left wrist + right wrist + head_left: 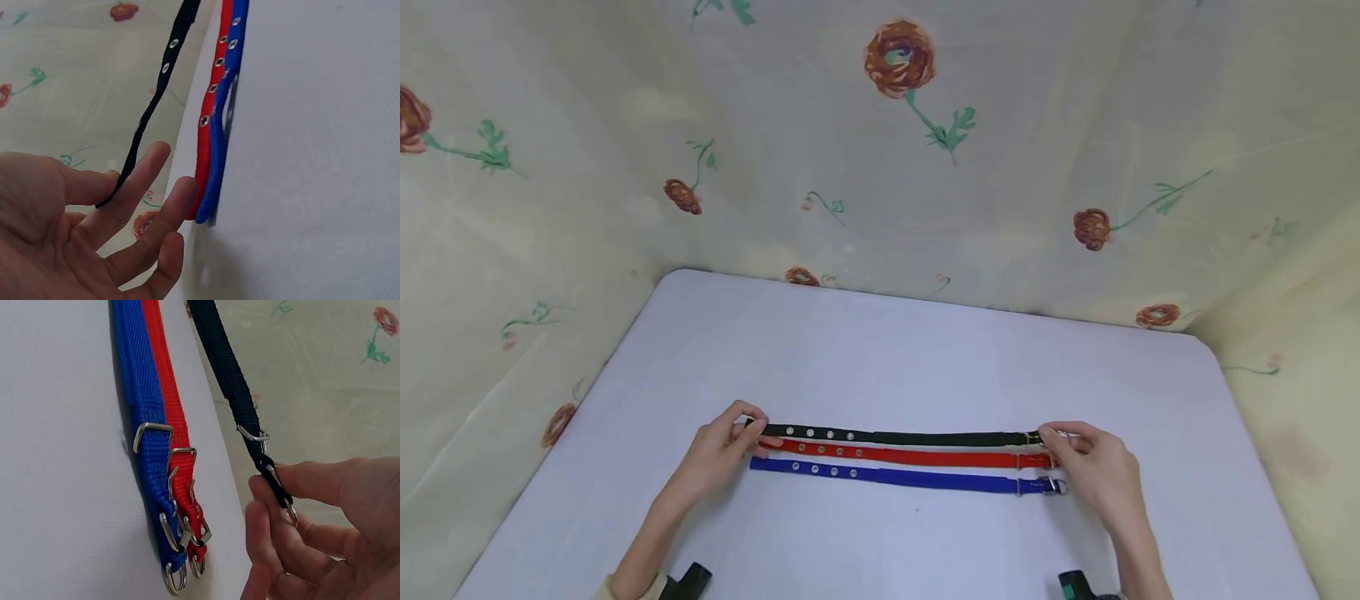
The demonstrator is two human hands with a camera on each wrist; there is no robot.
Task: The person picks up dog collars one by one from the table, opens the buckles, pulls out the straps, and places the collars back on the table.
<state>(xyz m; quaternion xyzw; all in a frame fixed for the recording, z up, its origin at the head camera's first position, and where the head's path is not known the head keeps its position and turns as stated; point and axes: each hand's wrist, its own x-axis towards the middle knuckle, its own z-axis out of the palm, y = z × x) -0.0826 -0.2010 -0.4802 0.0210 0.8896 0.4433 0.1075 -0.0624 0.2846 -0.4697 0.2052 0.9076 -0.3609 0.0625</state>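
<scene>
A black collar (925,438) with metal eyelets is stretched between both hands. My left hand (722,450) pinches its eyelet end between thumb and forefinger, the other fingers spread near the red collar's tip. At the buckle end, my right hand (1097,467) pinches the black collar by its metal hardware. Below it in the head view lie a red collar (925,457) and a blue collar (925,478), side by side and roughly parallel. Their buckles (181,531) and D-rings show in the right wrist view, and their eyelet ends in the left wrist view.
The collars are over a white table (880,367) with rounded far corners. A pale curtain (775,100) printed with brown flowers surrounds its back and sides. Dark devices (688,581) show at both wrists near the bottom edge.
</scene>
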